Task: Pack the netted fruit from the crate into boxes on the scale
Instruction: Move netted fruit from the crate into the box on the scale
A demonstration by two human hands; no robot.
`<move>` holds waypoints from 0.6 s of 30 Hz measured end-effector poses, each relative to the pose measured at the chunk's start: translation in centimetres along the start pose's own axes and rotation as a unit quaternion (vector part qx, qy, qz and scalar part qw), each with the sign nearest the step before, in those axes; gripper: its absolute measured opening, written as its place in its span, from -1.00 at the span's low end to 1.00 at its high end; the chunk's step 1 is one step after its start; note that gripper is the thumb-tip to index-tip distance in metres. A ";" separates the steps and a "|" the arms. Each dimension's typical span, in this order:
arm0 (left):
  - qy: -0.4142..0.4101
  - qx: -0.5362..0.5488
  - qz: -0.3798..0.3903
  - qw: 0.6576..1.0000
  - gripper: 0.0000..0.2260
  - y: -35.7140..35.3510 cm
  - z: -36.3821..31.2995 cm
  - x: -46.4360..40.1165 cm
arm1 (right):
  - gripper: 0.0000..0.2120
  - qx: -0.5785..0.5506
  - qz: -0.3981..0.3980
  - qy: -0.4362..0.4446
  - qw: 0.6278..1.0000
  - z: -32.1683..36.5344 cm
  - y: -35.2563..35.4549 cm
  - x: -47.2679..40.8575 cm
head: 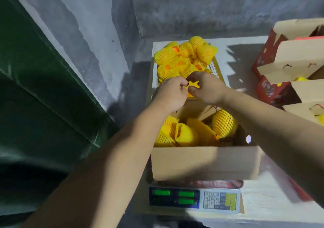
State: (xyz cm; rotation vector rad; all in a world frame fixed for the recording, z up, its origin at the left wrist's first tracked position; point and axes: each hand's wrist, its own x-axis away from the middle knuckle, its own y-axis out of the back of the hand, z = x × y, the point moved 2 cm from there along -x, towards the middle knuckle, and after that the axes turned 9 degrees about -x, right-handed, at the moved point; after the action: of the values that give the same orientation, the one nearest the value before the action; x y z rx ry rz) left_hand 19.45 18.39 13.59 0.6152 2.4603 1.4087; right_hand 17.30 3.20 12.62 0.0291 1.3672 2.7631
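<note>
Both hands meet over the near end of the crate [217, 68], which sits on the tabletop [245, 56] behind the box [205, 163] on the scale [194, 200]. The left hand [169, 93] and the right hand [207, 87] each have curled fingers pinching the same netted fruit [192, 85], of which only a small patch of yellow net shows between them (the rest is hidden by the knuckles).

The step in hand looks like lifting this piece out of the crate. To do it well, the grip should close on the fruit itself and not only on the loose foam net, which would likely slip off or tear. Lift straight up so the heaped fruit [184, 56] behind does not tumble. Then bring it back over the box rim and settle it into the gap between the packed fruit [177, 131] on the left and the one [223, 123] on the right, lowering rather than dropping, so the reading stays steady.
</note>
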 end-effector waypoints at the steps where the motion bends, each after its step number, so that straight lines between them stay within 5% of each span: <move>1: 0.007 -0.003 0.008 1.000 -0.70 -0.5 0.2 -2.0 | -0.55 0.004 0.011 -0.019 1.000 -1.5 0.1 -1.7; 6: 0.071 -0.056 0.062 0.994 -0.61 -5.0 2.2 -11.3 | -0.22 0.044 0.106 -0.137 0.984 -7.9 0.4 -9.6; 11: 0.217 -0.068 0.151 0.962 -0.34 -9.6 5.9 -16.3 | -0.11 0.048 0.132 -0.168 0.976 -12.0 -1.3 -15.3; 18: 0.215 -0.154 0.098 0.959 -0.28 -11.0 7.8 -18.6 | -0.09 0.001 0.101 -0.193 0.976 -14.0 -5.1 -18.4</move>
State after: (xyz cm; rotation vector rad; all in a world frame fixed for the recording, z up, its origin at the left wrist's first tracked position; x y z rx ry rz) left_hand 36.43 10.66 0.17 0.5376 2.4482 2.1526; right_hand 35.30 -5.99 0.21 0.7044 1.3223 2.7078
